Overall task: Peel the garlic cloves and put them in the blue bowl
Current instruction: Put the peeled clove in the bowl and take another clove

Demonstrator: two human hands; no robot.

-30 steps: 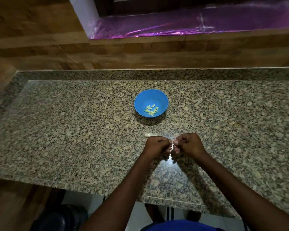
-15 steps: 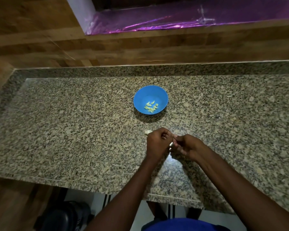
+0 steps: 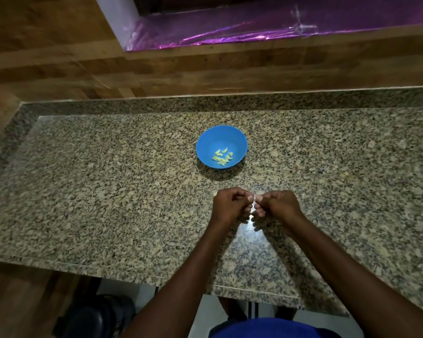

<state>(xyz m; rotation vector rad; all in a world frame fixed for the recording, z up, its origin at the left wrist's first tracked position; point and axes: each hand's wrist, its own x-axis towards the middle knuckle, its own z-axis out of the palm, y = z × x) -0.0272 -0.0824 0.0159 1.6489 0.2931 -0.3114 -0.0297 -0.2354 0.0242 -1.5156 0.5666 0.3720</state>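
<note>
Both hands work knuckle to knuckle: left hand (image 3: pixel 231 206) and right hand (image 3: pixel 276 206) curl their fingertips onto a barely visible garlic clove (image 3: pixel 252 198) between them. The blue bowl (image 3: pixel 221 147) sits straight beyond the left hand, the nearer one, peeled cloves (image 3: pixel 222 157) already inside.

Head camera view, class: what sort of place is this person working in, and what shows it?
Probably a home kitchen: a speckled granite counter against wood-look wall panels, a blue bowl holding peeled garlic cloves, and both hands working just before it.
</note>
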